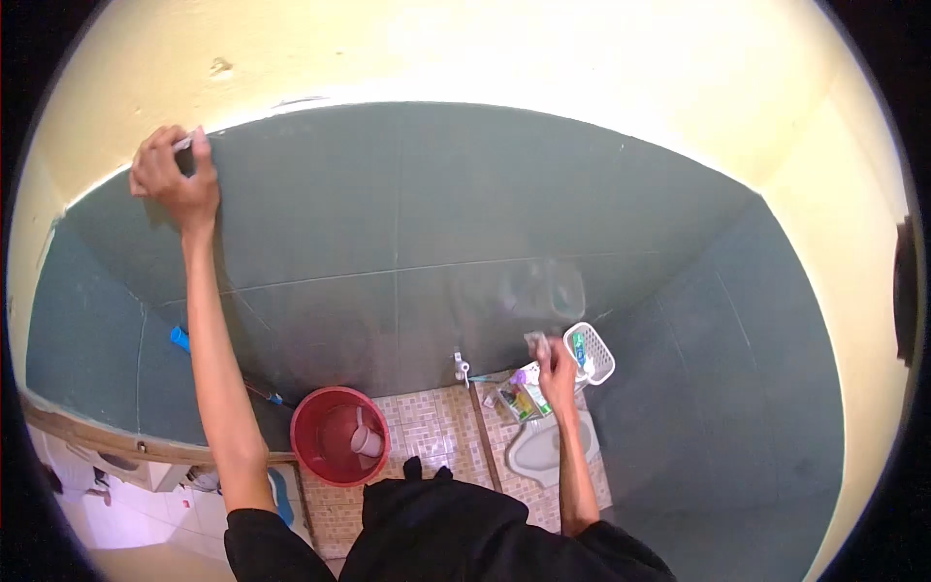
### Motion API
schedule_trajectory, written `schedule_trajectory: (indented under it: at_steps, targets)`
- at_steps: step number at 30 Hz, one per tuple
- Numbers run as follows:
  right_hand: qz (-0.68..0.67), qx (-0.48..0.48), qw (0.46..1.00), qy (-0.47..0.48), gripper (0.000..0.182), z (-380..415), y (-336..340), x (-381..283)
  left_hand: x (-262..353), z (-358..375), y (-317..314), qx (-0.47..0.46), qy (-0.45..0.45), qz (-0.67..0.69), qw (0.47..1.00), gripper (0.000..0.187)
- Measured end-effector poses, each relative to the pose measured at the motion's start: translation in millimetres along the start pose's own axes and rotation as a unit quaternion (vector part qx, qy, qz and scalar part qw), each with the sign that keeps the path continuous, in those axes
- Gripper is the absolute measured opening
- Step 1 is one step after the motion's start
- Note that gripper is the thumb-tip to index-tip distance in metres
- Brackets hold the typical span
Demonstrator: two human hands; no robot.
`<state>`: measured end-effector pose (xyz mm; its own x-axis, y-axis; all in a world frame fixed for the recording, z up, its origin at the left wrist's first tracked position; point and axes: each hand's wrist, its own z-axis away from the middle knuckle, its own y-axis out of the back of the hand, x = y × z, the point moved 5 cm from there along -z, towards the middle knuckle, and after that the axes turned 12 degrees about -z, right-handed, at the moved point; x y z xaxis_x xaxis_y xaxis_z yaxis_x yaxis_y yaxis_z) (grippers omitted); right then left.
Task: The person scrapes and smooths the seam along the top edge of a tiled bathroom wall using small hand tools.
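Note:
My left hand (177,179) is raised to the top edge of the grey wall tiles (320,194), its fingers bent around a small whitish piece (182,145) whose kind I cannot make out. Lower on the right, my right hand (556,373) is closed on a small, crumpled-looking greyish-white piece (535,341). It is held in front of the wall, above a squat toilet (531,453). Close beside this hand is a white plastic basket (603,354) with toiletries in it.
A red bucket (303,427) with a pale dipper (366,441) stands on the tiled floor. A tap (461,368) juts from the wall. Several packets (524,396) lie near the squat toilet. Beyond a low edge at the left, a person's hand (101,497) shows.

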<state>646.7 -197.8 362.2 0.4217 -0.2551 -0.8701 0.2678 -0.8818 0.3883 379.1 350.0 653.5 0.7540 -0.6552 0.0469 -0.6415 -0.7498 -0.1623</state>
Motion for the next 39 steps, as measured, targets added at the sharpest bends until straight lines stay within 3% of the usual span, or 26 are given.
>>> schedule_trajectory:
  at_steps: [2, 4, 7, 12, 23, 30, 34, 36, 39]
  targets:
    - [0.080, 0.031, 0.968, 0.236, 0.015, -66, 7, -126, -1, 0, 13, -0.007, 0.016, -0.003, 1.000, 0.028]
    - [0.125, 0.077, 0.917, 0.370, 0.024, -92, 13, -219, 4, -5, 17, -0.005, 0.031, 0.025, 0.999, 0.026]
    - [0.152, 0.115, 0.869, 0.456, 0.026, -113, 8, -321, 10, -11, 22, -0.002, 0.044, 0.031, 0.999, 0.025]
    - [0.163, 0.026, 0.828, 0.536, 0.022, -144, -27, -395, 12, -12, 26, -0.010, 0.053, 0.049, 0.997, 0.025]
    - [0.164, 0.036, 0.862, 0.477, 0.023, -173, -8, -398, 9, -11, 25, -0.014, 0.057, 0.058, 0.997, 0.025]
    - [0.152, 0.151, 0.825, 0.524, 0.023, -161, -5, -409, 10, -10, 26, -0.024, 0.051, 0.064, 0.996, 0.024]
    - [0.132, 0.210, 0.817, 0.521, 0.025, -173, -17, -380, 9, -11, 27, -0.009, 0.055, 0.068, 0.996, 0.027]
    - [0.175, 0.144, 0.837, 0.497, 0.031, -193, -34, -353, 7, -9, 26, -0.010, 0.053, 0.078, 0.996, 0.027]
    - [0.125, 0.143, 0.845, 0.500, 0.032, -200, -29, -349, 8, -8, 26, -0.004, 0.057, 0.072, 0.996, 0.027]
